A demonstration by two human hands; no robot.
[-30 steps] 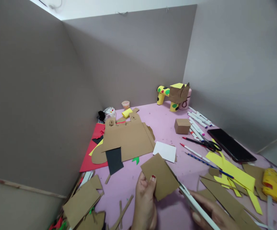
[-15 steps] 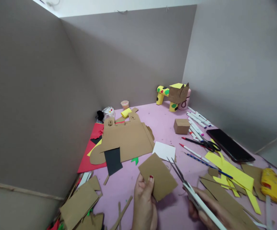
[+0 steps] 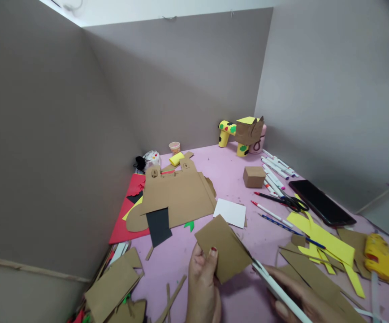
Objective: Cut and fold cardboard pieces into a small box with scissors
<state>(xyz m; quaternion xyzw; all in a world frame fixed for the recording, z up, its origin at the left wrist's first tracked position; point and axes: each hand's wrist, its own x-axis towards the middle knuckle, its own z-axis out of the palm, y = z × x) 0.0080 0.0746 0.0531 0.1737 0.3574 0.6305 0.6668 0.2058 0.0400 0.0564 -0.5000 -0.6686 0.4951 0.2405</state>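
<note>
My left hand [image 3: 204, 282] pinches a square piece of brown cardboard [image 3: 224, 251], thumb on its face and fingers behind. In my right hand [image 3: 290, 291] is a pair of scissors [image 3: 275, 285] with white handles. Their blades lie along the right edge of the cardboard, close together; whether they bite into it I cannot tell. Just beyond the cardboard, a white paper square [image 3: 231, 212] rests on the pink table. A small cardboard box [image 3: 254, 176] stands farther back.
A large cut cardboard sheet [image 3: 177, 197] covers the left middle. On the right lie markers [image 3: 275, 177], black scissors [image 3: 291, 202], a phone [image 3: 320, 202], yellow paper strips [image 3: 325, 237] and a yellow glue gun [image 3: 382, 258]. Cardboard scraps [image 3: 112, 287] are piled at front left. Grey panels [image 3: 181, 80] enclose the table.
The white-handled scissors have come in to the cardboard's right edge, and their blades have drawn together. The left hand and cardboard have barely moved.
</note>
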